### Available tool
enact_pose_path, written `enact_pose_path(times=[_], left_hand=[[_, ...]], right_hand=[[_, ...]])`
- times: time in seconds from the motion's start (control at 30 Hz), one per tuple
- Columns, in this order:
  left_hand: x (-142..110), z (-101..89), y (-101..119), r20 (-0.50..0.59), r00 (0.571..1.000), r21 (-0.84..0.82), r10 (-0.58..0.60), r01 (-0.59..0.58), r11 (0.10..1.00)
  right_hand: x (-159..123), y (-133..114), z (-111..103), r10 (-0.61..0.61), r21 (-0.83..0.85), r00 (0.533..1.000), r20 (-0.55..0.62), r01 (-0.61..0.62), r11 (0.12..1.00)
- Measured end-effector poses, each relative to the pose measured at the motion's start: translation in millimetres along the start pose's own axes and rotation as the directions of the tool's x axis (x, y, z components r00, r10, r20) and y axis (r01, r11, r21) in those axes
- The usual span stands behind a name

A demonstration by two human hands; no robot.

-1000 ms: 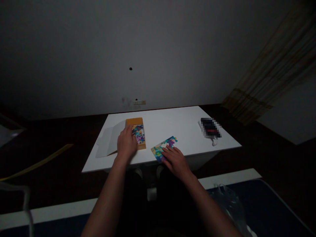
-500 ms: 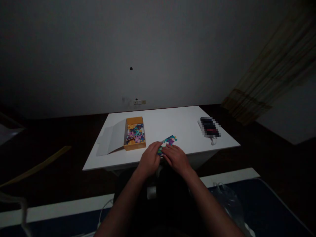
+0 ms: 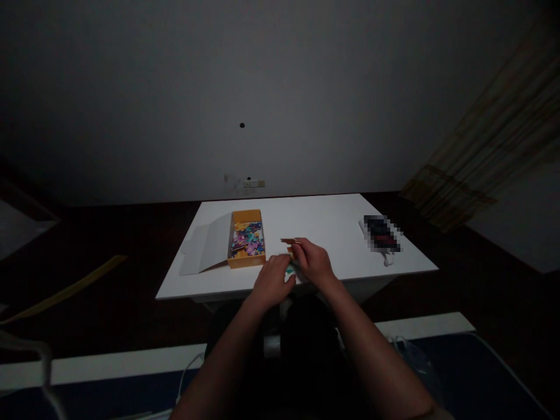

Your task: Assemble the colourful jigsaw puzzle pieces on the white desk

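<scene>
My right hand (image 3: 314,263) is closed on joined jigsaw puzzle pieces (image 3: 289,241), tilted up so that their brown backing shows. Just left of it, my left hand (image 3: 272,281) rests at the near edge of the table, thumb apart from the fingers. A green bit of puzzle (image 3: 289,270) lies between the two hands, mostly covered by them. Beyond my left hand stands an open yellow box (image 3: 246,263) filled with loose, many-coloured puzzle pieces (image 3: 247,238). Its white lid flap (image 3: 210,245) spreads out to the left.
The white table (image 3: 315,216) stands before a grey wall. At its right end lies a dark, pixelated object (image 3: 381,233) with a white strap (image 3: 387,258). A white ledge (image 3: 429,324) runs across nearer to me. Patterned curtains (image 3: 464,163) hang at the right.
My right hand has lifted and tipped up the joined pieces, from coloured face to brown backing. My left hand has come off them, its thumb now apart. The view has shifted slightly.
</scene>
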State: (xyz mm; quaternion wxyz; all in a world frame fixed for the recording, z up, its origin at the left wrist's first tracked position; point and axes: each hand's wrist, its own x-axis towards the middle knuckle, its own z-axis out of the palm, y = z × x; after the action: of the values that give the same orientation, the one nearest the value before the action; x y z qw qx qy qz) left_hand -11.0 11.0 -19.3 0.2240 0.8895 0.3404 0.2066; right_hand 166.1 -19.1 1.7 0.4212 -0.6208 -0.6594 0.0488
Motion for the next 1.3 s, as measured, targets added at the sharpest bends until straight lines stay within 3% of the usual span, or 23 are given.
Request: enact_pose_path(times=[0.1,0.23,0.4,0.53,0.7,0.77,0.87,0.93,1.0,1.3], left_hand=[[-2,3.5,3,0.024,1.000,0.094,0.014,-0.016,0.995],[-5,5.2,6,0.052,0.997,0.097,0.052,-0.056,0.994],[-6,6.6,2,0.045,0.993,0.107,0.112,-0.116,0.987],[-11,9.4,-1,0.078,0.994,0.184,0.075,-0.089,0.979],[-15,9.1,-3,0.095,0.979,0.231,0.182,-0.199,0.952],[-15,9.1,-4,0.099,0.973,0.236,0.207,-0.225,0.945],[-14,10.4,-5,0.105,0.971,0.252,0.215,-0.236,0.939],[-14,11.6,-5,0.106,0.970,0.269,0.220,-0.241,0.932],[-15,12.3,-4,0.108,0.968,0.294,0.225,-0.247,0.923],[-18,13.0,-7,0.010,0.964,0.303,0.264,-0.255,0.918]], right_hand=[[41,-30,17,-0.033,-0.078,0.995,0.095,0.041,0.996],[92,-58,49,0.017,-0.144,0.981,0.194,0.011,0.990],[108,-64,67,-0.064,-0.162,0.962,0.265,0.111,0.980],[73,-35,43,-0.074,-0.140,0.994,0.083,0.086,0.986],[-17,19,-5,-0.003,-0.136,0.994,-0.111,-0.013,0.991],[-53,33,-18,-0.024,-0.170,0.996,-0.086,0.009,0.985],[-91,43,-24,-0.059,-0.242,0.994,0.092,0.080,0.967],[-104,45,-22,-0.054,-0.299,0.984,0.172,0.104,0.949],[-108,49,-18,-0.048,-0.338,0.983,0.178,0.106,0.935],[-110,68,-11,-0.267,-0.292,0.963,0.037,0.265,0.919]])
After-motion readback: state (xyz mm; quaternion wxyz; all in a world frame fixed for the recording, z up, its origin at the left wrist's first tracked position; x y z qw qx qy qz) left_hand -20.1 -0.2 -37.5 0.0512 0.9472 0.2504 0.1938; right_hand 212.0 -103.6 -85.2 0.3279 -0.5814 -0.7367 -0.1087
